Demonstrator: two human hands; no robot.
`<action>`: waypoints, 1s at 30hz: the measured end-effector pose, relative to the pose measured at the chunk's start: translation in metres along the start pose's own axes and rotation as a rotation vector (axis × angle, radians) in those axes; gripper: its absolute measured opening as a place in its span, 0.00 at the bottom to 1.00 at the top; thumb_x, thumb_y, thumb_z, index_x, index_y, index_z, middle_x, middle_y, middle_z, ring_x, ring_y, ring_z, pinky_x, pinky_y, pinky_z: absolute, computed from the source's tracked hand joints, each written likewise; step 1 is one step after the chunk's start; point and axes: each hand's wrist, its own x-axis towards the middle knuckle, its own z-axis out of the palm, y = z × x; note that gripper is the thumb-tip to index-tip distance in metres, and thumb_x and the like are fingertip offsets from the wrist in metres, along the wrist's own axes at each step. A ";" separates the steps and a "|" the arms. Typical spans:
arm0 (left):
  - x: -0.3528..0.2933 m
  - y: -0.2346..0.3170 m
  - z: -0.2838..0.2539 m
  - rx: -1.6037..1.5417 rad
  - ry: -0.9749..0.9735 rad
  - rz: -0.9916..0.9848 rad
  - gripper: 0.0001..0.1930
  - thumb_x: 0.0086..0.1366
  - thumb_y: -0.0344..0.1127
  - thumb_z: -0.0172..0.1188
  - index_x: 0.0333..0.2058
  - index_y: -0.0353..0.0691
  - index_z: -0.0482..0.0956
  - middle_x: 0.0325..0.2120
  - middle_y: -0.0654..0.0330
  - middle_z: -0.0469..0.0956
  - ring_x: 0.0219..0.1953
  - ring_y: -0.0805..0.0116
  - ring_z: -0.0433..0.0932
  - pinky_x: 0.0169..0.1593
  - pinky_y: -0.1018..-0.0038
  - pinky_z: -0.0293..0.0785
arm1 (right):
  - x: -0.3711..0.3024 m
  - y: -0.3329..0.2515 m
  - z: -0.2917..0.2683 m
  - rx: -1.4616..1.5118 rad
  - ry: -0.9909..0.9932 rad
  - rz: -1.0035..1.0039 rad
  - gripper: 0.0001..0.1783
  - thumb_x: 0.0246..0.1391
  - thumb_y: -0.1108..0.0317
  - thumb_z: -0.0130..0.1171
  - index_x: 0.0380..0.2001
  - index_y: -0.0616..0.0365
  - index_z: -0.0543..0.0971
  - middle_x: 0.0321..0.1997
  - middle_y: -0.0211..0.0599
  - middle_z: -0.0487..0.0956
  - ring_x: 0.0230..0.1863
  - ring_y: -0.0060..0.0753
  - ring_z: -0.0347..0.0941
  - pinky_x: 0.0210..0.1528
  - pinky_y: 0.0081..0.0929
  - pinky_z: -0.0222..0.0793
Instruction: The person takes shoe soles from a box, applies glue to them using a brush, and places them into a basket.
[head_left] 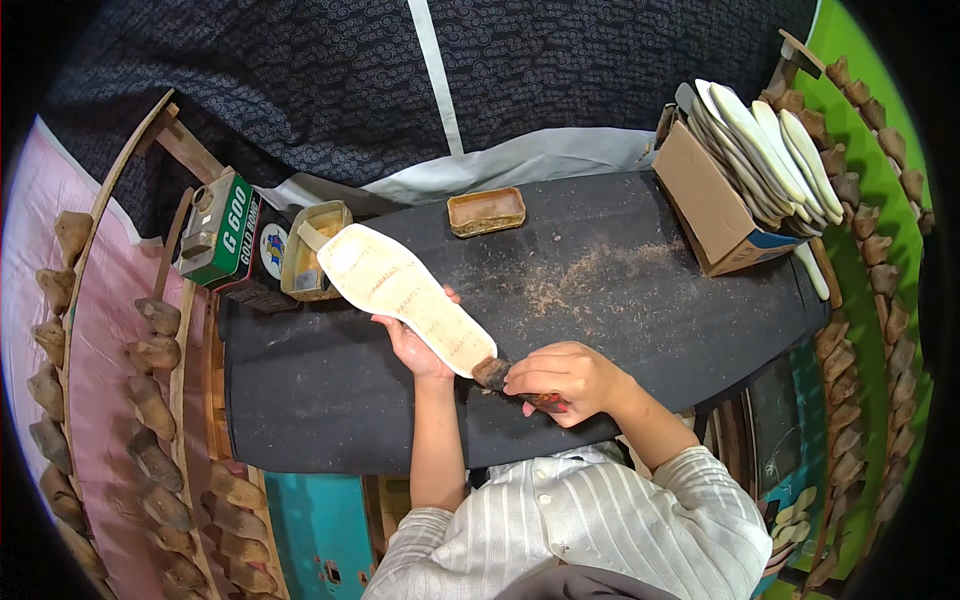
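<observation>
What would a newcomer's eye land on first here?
Probably the pale insole near the centre, held in the left hand while the right hand holds a dark brush at its lower end. Next, the cardboard box crammed with sole-shaped pieces at the dark table's far right, and rows of brown shoe lasts curving down both sides of the picture.

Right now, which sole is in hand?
The cream sole with a printed face, gripped by the left hand, the brush in the right hand at its near end. Other soles are unheld, most in the cardboard box.
</observation>
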 end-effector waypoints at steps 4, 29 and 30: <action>-0.004 -0.007 0.004 0.057 -0.012 -0.044 0.36 0.59 0.67 0.38 0.53 0.43 0.64 0.38 0.45 0.72 0.36 0.53 0.72 0.41 0.63 0.71 | 0.004 0.003 0.002 0.012 -0.012 0.009 0.16 0.28 0.74 0.65 0.27 0.59 0.76 0.32 0.36 0.77 0.30 0.37 0.75 0.31 0.29 0.71; -0.012 -0.018 0.008 0.127 0.024 -0.217 0.36 0.62 0.65 0.30 0.55 0.41 0.60 0.44 0.50 0.72 0.41 0.52 0.75 0.43 0.60 0.73 | 0.018 0.009 -0.016 -0.036 0.029 0.049 0.15 0.25 0.77 0.62 0.25 0.58 0.76 0.28 0.35 0.78 0.29 0.38 0.75 0.30 0.29 0.71; -0.012 -0.022 0.012 0.126 0.023 -0.220 0.36 0.62 0.65 0.30 0.55 0.41 0.60 0.44 0.50 0.72 0.41 0.52 0.75 0.43 0.60 0.73 | 0.019 0.010 -0.016 -0.038 0.031 0.051 0.15 0.25 0.77 0.62 0.25 0.58 0.76 0.28 0.35 0.78 0.29 0.38 0.75 0.30 0.29 0.71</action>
